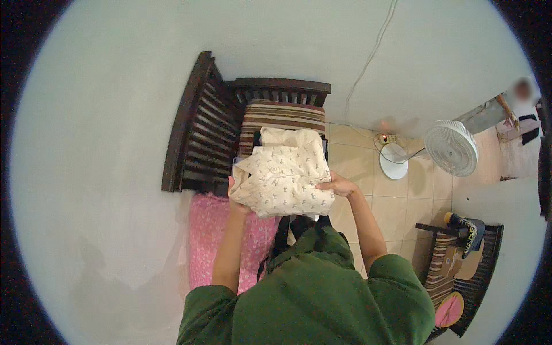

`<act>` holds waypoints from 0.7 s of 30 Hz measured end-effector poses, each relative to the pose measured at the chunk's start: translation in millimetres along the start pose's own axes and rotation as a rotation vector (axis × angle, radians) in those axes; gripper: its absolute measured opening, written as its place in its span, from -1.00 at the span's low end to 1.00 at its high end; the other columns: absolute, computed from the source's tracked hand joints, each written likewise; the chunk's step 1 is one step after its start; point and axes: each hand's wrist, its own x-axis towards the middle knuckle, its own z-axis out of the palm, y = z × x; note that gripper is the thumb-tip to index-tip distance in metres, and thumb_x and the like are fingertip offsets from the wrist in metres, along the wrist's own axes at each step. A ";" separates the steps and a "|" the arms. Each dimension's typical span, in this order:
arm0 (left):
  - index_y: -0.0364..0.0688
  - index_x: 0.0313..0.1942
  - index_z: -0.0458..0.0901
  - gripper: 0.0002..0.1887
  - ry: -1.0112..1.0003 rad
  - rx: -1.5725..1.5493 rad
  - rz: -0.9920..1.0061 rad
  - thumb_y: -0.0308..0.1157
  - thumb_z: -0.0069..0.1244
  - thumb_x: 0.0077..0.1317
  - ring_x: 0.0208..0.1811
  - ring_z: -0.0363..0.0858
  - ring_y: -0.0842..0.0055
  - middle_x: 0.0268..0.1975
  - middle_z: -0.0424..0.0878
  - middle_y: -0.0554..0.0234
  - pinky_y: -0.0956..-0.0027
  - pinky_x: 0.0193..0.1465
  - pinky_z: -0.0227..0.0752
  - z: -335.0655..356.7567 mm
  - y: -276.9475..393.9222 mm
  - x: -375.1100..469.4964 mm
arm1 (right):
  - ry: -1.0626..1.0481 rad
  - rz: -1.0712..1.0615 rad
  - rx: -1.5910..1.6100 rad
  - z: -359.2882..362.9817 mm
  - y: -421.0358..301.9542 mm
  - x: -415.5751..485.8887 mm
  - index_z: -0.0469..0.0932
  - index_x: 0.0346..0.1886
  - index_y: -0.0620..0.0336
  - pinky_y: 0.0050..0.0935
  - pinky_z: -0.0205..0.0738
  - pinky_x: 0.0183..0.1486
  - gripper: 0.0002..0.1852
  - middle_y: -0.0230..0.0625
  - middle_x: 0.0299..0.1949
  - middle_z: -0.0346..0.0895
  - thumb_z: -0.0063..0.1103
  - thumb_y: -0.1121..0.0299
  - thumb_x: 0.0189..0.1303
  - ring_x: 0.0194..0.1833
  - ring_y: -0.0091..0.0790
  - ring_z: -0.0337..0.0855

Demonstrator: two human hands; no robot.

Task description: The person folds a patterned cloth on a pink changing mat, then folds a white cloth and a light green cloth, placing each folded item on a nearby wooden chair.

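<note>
A folded cream collared shirt with a small dark print (289, 185) is held up in front of my chest. At its left edge, by the collar, my left hand (237, 199) grips it, the fingers partly hidden beneath. My right hand (338, 185) holds the opposite edge, thumb on top and the other fingers out of sight below. Just beyond it lies another cream folded cloth (289, 137), partly covered by the shirt, near a striped seat cushion (284, 114). Whether the two cloths touch cannot be told.
A dark slatted wooden bench (194, 142) stands beyond, with pink patterned fabric (207, 250) nearer at left. To the right are a white standing fan (450, 148), a power strip (388, 138) and a cable. Cardboard (468, 265) lies on another bench. A person (487, 112) is at far right.
</note>
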 end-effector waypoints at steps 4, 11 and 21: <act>-0.06 0.20 0.19 -0.32 0.312 0.054 0.007 0.20 -0.33 0.19 0.16 0.25 0.17 0.17 0.28 0.10 0.00 0.17 0.12 -38.3 5.0 -1.8 | 0.065 0.020 -0.052 -7.8 28.3 14.3 0.07 0.22 0.34 -0.40 0.25 0.10 -0.22 -0.16 0.09 0.33 0.29 0.35 -0.05 0.08 -0.32 0.36; -0.21 0.18 0.18 -0.16 0.901 0.689 -0.176 0.21 -0.07 0.04 0.03 0.33 0.35 0.10 0.33 0.05 0.23 0.01 0.24 -117.2 -22.0 -46.2 | 0.663 0.243 -0.634 -28.7 166.7 39.9 0.15 0.15 0.36 -0.38 0.38 -0.11 -0.19 0.00 -0.11 0.43 0.34 0.20 -0.15 -0.12 -0.30 0.49; -0.31 0.23 0.01 -0.30 0.663 2.638 0.179 -0.21 -0.07 0.17 0.29 0.00 0.06 0.26 0.03 -0.17 0.04 0.27 -0.10 -12.2 -54.1 -13.2 | 0.640 -0.220 -1.265 42.8 74.7 31.8 0.15 0.20 0.16 0.01 -0.12 0.24 -0.41 0.11 0.23 -0.01 0.03 0.25 0.09 0.25 0.07 0.00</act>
